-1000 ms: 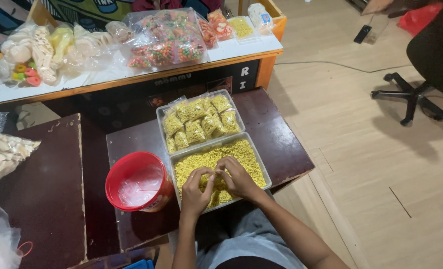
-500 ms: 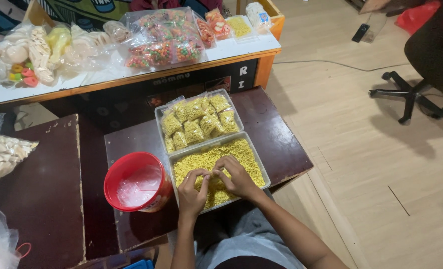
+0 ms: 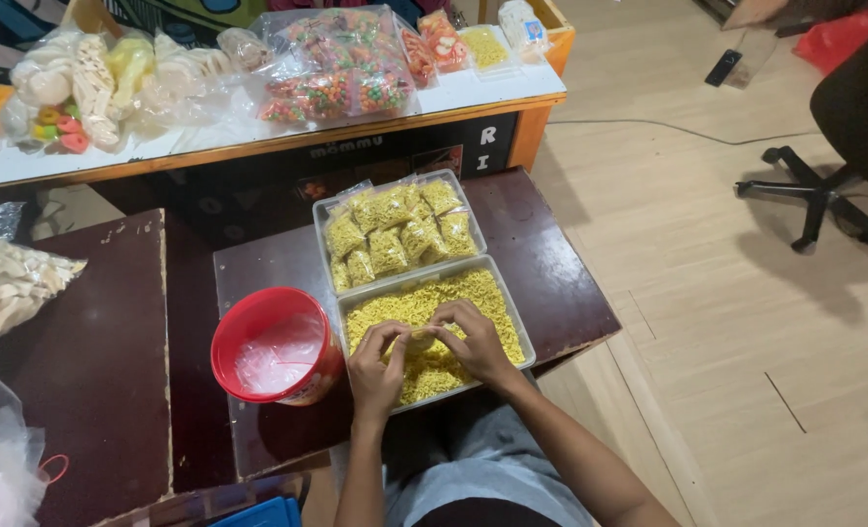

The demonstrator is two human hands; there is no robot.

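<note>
Both my hands are over a clear tray (image 3: 521, 331) of loose yellow snack bits. My left hand (image 3: 375, 363) and my right hand (image 3: 474, 342) pinch a small clear bag of the yellow snack (image 3: 418, 340) between them. Just beyond stands a second clear tray (image 3: 322, 210) holding several filled small bags of the same snack (image 3: 391, 236). A red bucket (image 3: 274, 344) with clear plastic bags inside sits left of my left hand on the dark brown table (image 3: 561, 283).
A long white counter (image 3: 483, 93) at the back carries many bags of colourful snacks (image 3: 336, 68). A bag of pale crackers (image 3: 4, 288) lies on another dark table at left. A black office chair (image 3: 834, 146) stands on the wooden floor at right.
My hands have stayed over the tray of loose snack, with only small finger movements on the little bag. Nothing else moved.
</note>
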